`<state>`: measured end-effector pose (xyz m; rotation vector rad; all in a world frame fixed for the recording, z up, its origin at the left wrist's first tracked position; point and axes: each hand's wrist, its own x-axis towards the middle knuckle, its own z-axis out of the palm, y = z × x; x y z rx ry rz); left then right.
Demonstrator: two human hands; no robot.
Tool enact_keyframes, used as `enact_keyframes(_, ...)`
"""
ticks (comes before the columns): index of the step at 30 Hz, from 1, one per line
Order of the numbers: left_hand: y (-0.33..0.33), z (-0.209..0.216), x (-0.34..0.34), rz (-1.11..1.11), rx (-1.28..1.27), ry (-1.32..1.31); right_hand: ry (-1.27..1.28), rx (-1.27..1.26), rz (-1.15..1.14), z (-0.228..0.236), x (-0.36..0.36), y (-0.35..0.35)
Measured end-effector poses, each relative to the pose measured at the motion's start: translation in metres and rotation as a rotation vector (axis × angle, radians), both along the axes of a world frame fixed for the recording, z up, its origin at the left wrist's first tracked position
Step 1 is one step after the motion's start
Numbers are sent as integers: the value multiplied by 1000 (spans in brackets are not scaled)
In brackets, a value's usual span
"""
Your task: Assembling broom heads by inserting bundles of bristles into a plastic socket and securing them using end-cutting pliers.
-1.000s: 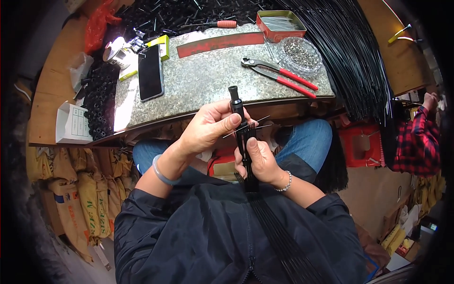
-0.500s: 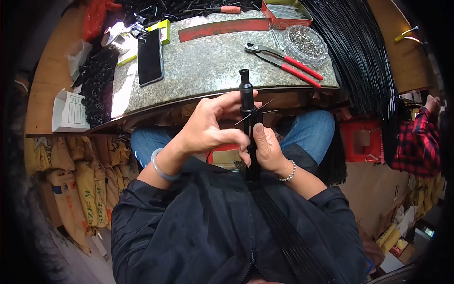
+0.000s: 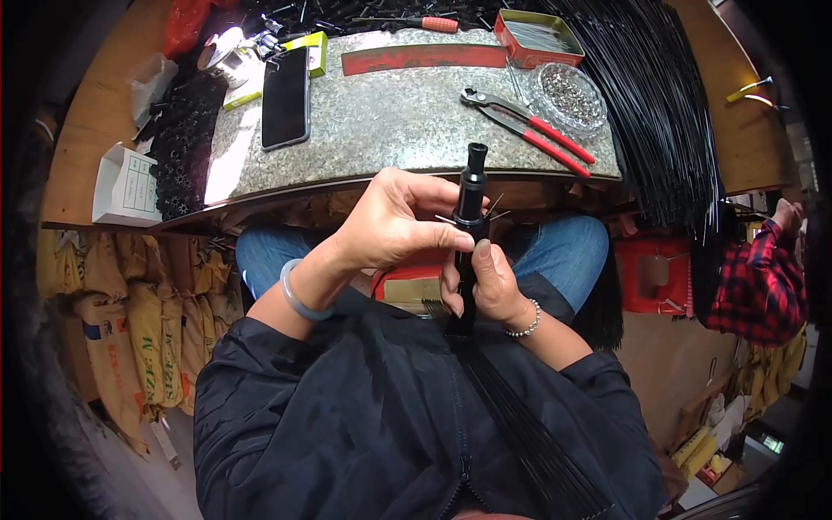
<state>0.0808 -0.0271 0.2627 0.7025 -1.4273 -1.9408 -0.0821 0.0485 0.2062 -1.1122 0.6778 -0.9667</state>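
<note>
Upright before my chest stands a black umbrella frame (image 3: pixel 475 163), a tube with a flared top and a collar partway down. My left hand (image 3: pixel 392 224) pinches it at the collar, thumb in front and fingers behind. Below that, my right hand (image 3: pixel 492 284) wraps round the lower part, its thumb pointing up along the tube. Thin metal wires (image 3: pixel 495 208) stick out on both sides near the collar; where they end is hidden. Long black ribs (image 3: pixel 520 425) trail from the frame's lower end across my jacket.
On the stone-topped table (image 3: pixel 381 130) lie red-handled pliers (image 3: pixel 533 130), a phone (image 3: pixel 286 100), a red strip (image 3: pixel 425 59), a glass dish of small metal parts (image 3: pixel 568 100) and a red tin (image 3: pixel 539 39). Black rods (image 3: pixel 654 113) hang over the right edge. Another person's checked sleeve (image 3: pixel 763 282) shows at right.
The umbrella frame sits slightly lower and further right. My left thumb has risen from the lower tube to the collar, and the crossed wires have swung apart.
</note>
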Motion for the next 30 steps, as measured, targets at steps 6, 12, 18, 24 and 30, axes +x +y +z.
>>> enact_keyframes(6,36,26,10,-86,-338,-103,70,-67,2,14,-1,24)
enact_keyframes(12,57,-14,-5,16,-13,226,-114,-51,117,0,-3,35)
enact_keyframes(18,3,-29,-20,-22,192,553,-253,23,95,25,4,-32)
enact_keyframes(24,-47,-51,-17,-163,258,699,-88,-170,-35,18,11,-57)
enact_keyframes(30,-5,-16,-16,289,178,411,44,-207,-395,16,25,-38)
